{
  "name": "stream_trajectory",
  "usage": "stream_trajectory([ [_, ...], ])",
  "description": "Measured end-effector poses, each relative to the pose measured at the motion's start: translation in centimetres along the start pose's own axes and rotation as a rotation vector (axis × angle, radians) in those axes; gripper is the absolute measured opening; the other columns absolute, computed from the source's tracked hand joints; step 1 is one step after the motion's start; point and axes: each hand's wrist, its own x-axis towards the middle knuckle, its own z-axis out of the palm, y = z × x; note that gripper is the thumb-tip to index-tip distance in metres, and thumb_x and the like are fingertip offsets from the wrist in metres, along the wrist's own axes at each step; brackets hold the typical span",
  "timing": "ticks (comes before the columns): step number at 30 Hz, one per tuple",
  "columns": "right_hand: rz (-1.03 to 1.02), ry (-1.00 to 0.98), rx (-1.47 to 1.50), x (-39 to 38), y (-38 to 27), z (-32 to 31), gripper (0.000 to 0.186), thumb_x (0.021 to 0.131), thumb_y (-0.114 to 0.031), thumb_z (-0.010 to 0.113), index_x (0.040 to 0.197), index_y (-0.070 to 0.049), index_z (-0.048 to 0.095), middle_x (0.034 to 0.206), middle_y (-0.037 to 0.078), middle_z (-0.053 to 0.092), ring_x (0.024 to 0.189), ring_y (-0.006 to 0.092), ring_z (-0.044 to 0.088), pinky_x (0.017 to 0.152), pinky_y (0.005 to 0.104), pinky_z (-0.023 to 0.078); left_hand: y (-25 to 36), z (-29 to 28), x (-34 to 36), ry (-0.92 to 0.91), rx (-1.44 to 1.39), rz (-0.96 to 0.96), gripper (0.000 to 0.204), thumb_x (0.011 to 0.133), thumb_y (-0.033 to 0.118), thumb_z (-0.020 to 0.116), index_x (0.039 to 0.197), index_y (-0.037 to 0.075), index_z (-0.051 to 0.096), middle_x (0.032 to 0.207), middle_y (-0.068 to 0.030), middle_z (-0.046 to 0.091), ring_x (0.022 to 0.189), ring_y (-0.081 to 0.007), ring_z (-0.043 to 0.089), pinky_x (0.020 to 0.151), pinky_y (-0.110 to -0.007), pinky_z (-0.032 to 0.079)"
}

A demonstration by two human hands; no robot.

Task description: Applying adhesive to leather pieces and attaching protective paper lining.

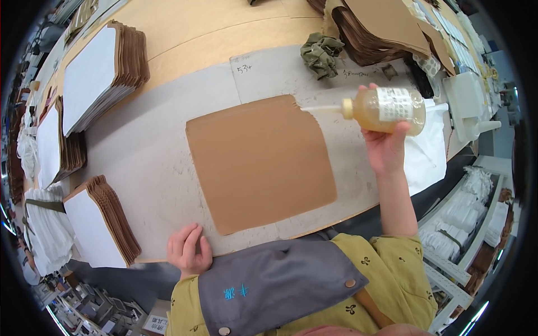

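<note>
My right hand [386, 143] grips a clear plastic bottle [416, 109] of pale amber liquid, with a white label and yellow cap, tipped on its side. Its long thin nozzle [322, 107] points left, over or at the upper right edge of a brown sheet [260, 162], where that edge looks uneven. The sheet lies flat on a grey work surface [140, 168]. My left hand [189, 249] rests at the near edge of that surface, below the sheet's lower left corner, fingers loosely curled together and holding nothing visible.
Stacks of brown pieces with white tops [92, 78] line the left. A crumpled olive cloth [320, 55] and brown sheets [381, 28] lie at the back. White cloth [426, 168] and a white plastic object [465, 103] sit at right, beside a rack [454, 235].
</note>
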Motion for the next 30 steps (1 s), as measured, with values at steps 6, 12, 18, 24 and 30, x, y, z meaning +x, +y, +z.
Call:
stream_trajectory([
  [6, -0.117, -0.082, -0.163, 2.2, -0.4, 1.6, 0.099, 0.069, -0.062, 0.085, 0.139, -0.003, 0.049, 0.134, 0.014, 0.062, 0.110, 0.0182, 0.065, 0.073, 0.0242, 0.051, 0.0, -0.1, 0.1, -0.035, -0.013, 0.011, 0.024, 0.072, 0.008, 0.069, 0.095, 0.006, 0.074, 0.099, -0.0086, 0.071, 0.078, -0.0263, 0.065, 0.068, -0.036, 0.050],
  [12, -0.088, -0.170, -0.236, 2.3, -0.1, 2.7, 0.099, 0.067, -0.054, 0.090, 0.139, -0.002, 0.047, 0.137, 0.016, 0.058, 0.125, 0.0269, 0.059, 0.095, 0.0368, 0.056, -0.2, -0.3, 0.1, -0.057, -0.010, -0.004, 0.024, 0.071, 0.008, 0.070, 0.095, 0.005, 0.074, 0.098, -0.0096, 0.071, 0.079, -0.0272, 0.065, 0.069, -0.037, 0.052],
  [18, -0.117, -0.184, -0.200, 2.7, 0.3, 2.5, 0.098, 0.064, -0.047, 0.093, 0.137, -0.001, 0.047, 0.137, 0.018, 0.055, 0.128, 0.0314, 0.057, 0.105, 0.0459, 0.052, -0.1, -0.4, 0.3, -0.064, -0.002, -0.013, 0.024, 0.073, 0.009, 0.071, 0.096, 0.005, 0.074, 0.099, -0.0096, 0.071, 0.080, -0.0276, 0.065, 0.071, -0.036, 0.052],
  [24, -0.138, -0.219, -0.205, 2.6, 0.3, 2.1, 0.099, 0.062, -0.047, 0.093, 0.137, -0.001, 0.048, 0.137, 0.018, 0.056, 0.129, 0.0315, 0.057, 0.104, 0.0449, 0.053, -0.1, -0.5, 0.2, -0.080, -0.004, -0.009, 0.023, 0.074, 0.010, 0.071, 0.096, 0.005, 0.074, 0.100, -0.0094, 0.071, 0.082, -0.0277, 0.065, 0.071, -0.037, 0.052],
  [30, -0.146, -0.265, -0.216, 2.5, 0.2, 1.2, 0.098, 0.061, -0.043, 0.095, 0.136, 0.000, 0.048, 0.137, 0.019, 0.056, 0.128, 0.0321, 0.058, 0.104, 0.0463, 0.053, 0.2, -0.6, 0.3, -0.094, -0.012, -0.031, 0.024, 0.073, 0.008, 0.071, 0.097, 0.005, 0.074, 0.101, -0.0096, 0.071, 0.082, -0.0280, 0.065, 0.071, -0.037, 0.052],
])
